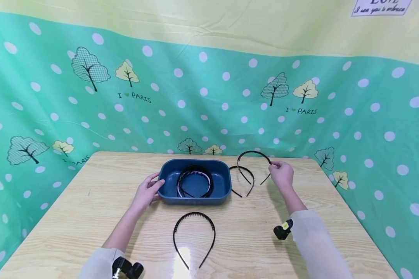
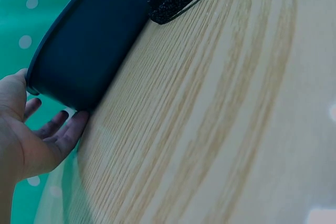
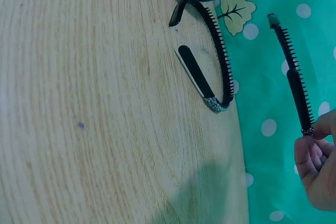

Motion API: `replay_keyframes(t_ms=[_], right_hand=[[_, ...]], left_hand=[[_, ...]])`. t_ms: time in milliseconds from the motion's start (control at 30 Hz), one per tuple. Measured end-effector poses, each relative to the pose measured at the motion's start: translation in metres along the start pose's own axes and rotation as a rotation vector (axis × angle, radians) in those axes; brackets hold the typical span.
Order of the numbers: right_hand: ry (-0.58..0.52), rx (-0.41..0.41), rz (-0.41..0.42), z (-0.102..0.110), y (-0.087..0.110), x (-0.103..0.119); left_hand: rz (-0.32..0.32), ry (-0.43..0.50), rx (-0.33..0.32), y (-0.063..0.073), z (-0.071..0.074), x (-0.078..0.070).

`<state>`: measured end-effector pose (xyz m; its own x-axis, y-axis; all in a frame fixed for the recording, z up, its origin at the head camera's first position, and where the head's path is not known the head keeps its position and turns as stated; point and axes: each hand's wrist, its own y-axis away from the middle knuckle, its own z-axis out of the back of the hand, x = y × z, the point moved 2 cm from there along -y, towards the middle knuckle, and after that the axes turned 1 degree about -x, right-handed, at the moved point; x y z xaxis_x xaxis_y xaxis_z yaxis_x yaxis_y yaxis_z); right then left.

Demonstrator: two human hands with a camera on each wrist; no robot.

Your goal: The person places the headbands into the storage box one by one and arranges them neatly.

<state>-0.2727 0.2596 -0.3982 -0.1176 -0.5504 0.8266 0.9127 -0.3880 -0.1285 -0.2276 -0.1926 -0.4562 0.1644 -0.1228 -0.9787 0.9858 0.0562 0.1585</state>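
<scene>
Right hand: this hand [image 1: 282,175] is pinching the raised band [image 1: 253,151] between thumb and fingers, on the right side of its arch.
Raised band: it is hanging above the worktop [image 1: 248,240], right of the box, both tips pointing down.
Left hand: this hand [image 1: 148,190] is gripping the left end of the box [image 1: 195,201], thumb at the rim and fingers against the outer wall. The two hands are working well apart, with the box between them.
Box: it is resting on the worktop near the back edge, and the boxed bands [image 1: 181,182] are lying inside as an overlapping ring; their number is staying unclear.
Side band: this one [image 1: 253,180] is lying just right of the box; whether it is touching the wall, the views are not settling.
Front band: this one [image 1: 194,213] is lying in front of the box, apart from it, tips pointing toward the person.
Weight and stiffness: the bands are looking light, thin and springy, probably bending a little but snapping if forced wide.
Teeth: the inner rows are likely catching on neighbouring bands.
Best hold: the smoother side, below the teeth, is seeming the safest place for a pinch; the glittery part is probably giving extra grip.
</scene>
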Motion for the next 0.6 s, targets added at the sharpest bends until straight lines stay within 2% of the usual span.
replay_keyframes(t_ms=[367, 600], right_hand=[[0.043, -0.019, 0.022, -0.0049, 0.0009, 0.0005], [0.023, -0.001, 0.02, -0.0083, 0.0035, 0.0037]], left_hand=[[0.001, 0.003, 0.002, -0.0004, -0.0013, -0.0006], [-0.051, 0.011, 0.001, 0.0018, -0.0012, -0.0015]])
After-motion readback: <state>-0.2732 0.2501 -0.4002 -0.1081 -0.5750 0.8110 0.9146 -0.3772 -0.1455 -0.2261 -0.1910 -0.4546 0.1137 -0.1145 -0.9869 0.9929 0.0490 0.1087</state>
